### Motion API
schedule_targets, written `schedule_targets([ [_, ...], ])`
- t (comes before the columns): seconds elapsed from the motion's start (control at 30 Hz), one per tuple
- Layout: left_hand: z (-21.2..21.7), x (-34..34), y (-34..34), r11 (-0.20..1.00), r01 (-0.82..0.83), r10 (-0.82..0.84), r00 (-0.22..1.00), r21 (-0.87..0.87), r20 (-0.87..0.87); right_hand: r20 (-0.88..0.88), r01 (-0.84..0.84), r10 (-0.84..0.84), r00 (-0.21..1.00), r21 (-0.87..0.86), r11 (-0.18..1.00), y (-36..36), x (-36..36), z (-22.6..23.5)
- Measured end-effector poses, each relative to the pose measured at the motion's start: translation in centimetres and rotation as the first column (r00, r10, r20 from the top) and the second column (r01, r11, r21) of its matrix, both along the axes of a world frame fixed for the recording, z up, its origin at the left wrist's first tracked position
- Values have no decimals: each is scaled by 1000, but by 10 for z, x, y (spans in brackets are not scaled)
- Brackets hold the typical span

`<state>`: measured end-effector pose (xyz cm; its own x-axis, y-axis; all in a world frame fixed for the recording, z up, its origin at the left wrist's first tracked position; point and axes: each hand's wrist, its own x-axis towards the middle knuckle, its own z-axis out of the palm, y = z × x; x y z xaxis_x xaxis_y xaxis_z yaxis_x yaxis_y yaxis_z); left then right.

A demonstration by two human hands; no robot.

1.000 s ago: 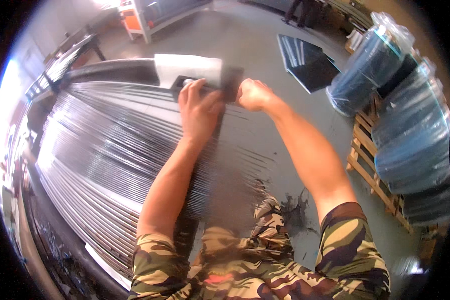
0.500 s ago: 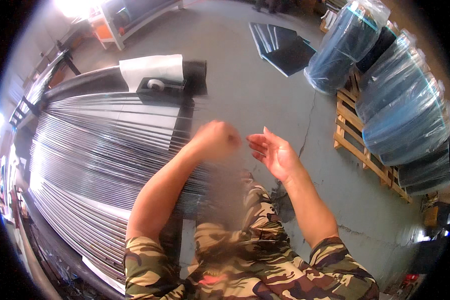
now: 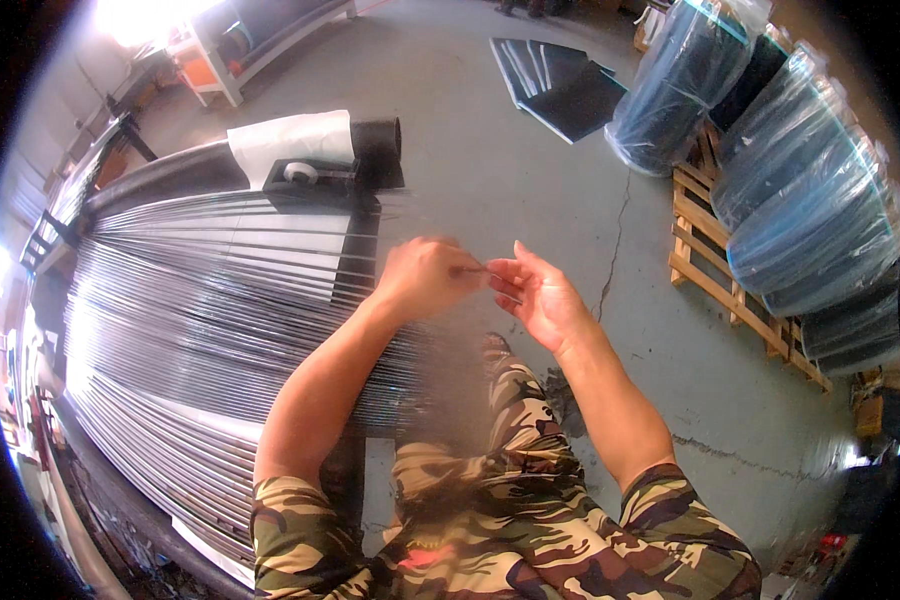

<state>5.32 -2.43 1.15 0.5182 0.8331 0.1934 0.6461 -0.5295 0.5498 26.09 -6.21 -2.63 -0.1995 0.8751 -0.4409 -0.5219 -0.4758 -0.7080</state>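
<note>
Many thin, shiny dark strands (image 3: 220, 310) stretch side by side across the left, fanning in from the far left toward my body. My left hand (image 3: 422, 280) is closed in a loose fist by the ends of the upper strands, its thumb and fingers around a small dark bit that I cannot make out. Facing it, my right hand (image 3: 545, 300) has its fingers apart and slightly curled, palm turned toward the left. Its fingertips come up to the left hand's pinch; whether they touch is unclear. A blurred greyish patch hides the strand ends below my left hand.
Beyond the strands lies a black roll (image 3: 380, 160) with a white sheet (image 3: 290, 140) over it and a dark flat piece (image 3: 320, 195) bearing a white ring. Dark sheets (image 3: 580, 105) lie on the floor. Plastic-wrapped rolls (image 3: 810, 200) stand by a wooden pallet (image 3: 720, 280) at right.
My hands have come closer together, the right fingertips now reaching the left hand's pinch. The view has shifted slightly.
</note>
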Motion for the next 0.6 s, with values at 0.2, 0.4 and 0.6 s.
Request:
schedule_targets([
  [0.2, -8, 5, 3, 998, -14, 7, 994, 60, 113, 160, 36, -36, 986, 2, 999, 5, -8, -13],
  [0.4, -7, -3, 7, 994, 70, -70, 998, 79, -7, 495, -16, -42, 868, 113, 994, 13, -18, -11],
  [0.6, -8, -20, 18, 972, 205, -186, 970, 114, -157, 590, -58, -40, 807, 147, 987, 11, -17, -12],
])
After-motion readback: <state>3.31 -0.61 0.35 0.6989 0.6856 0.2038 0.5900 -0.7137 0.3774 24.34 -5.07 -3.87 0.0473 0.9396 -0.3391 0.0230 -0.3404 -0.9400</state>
